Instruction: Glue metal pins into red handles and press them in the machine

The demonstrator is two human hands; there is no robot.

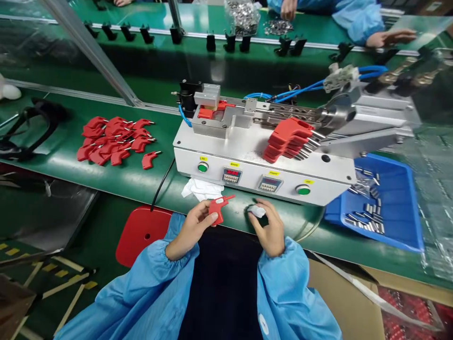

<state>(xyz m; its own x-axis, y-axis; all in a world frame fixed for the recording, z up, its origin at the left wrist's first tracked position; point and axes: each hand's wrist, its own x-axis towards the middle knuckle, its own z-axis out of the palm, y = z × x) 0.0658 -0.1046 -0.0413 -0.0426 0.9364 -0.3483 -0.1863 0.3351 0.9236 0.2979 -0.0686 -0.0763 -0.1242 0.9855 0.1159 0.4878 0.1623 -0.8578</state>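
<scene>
My left hand [193,227] pinches a red plastic handle piece [217,208] with a metal pin, just in front of a white machine box [247,160]. My right hand [271,226] is curled round a small white wad [257,211], held close to the red piece. A crumpled white cloth [201,188] lies under the machine's front edge. A row of red handles with pins [288,139] rests on top of the machine. A loose heap of the same red handles [113,139] lies on the green bench to the left.
A blue tray [399,208] with several small metal pins stands at the right. A red stool [141,231] is below left, a cardboard box [354,302] below right. Across the bench another person's hands [389,37] work near metal parts [244,16]. Black clips line the far rail.
</scene>
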